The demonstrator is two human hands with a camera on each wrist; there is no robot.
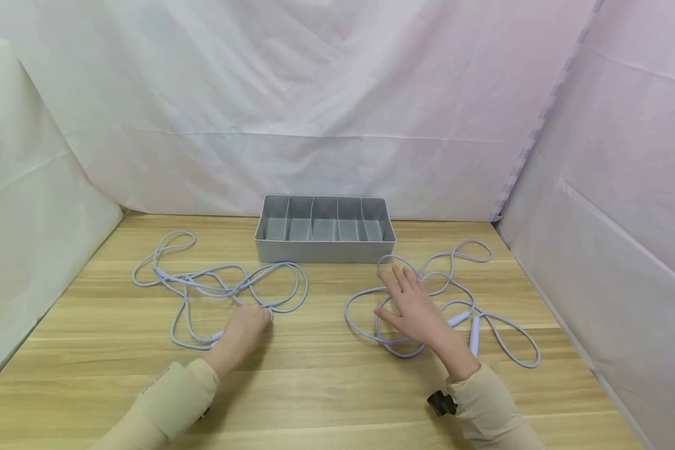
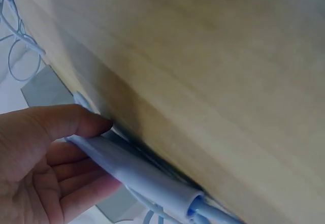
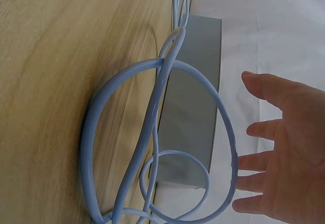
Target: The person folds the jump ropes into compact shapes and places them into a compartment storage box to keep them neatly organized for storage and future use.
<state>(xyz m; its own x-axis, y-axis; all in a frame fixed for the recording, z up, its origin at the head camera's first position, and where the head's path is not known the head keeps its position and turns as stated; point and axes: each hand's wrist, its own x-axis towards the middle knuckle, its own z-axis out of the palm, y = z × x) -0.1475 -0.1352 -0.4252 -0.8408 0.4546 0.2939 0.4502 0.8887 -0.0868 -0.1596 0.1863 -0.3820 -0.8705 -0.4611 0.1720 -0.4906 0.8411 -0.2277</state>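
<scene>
A light-blue jump rope (image 1: 187,277) lies in loose loops on the left of the table. My left hand (image 1: 242,331) is at its near edge, and in the left wrist view the thumb and fingers pinch one tubular handle (image 2: 144,176). Part of another handle (image 1: 216,337) shows beside that wrist. On the right lies a second, similar jump rope (image 1: 531,350), coiled loosely with two handles, one of them the near handle (image 1: 475,334). Over its loops my right hand (image 1: 416,310) is spread, fingers straight and holding nothing; its wrist view shows a rope loop in front of the fingertips.
A grey tray (image 1: 315,252) with several compartments stands at the back middle of the wooden table (image 1: 326,387), between the two ropes. White cloth (image 1: 326,162) hangs behind the table and along both sides.
</scene>
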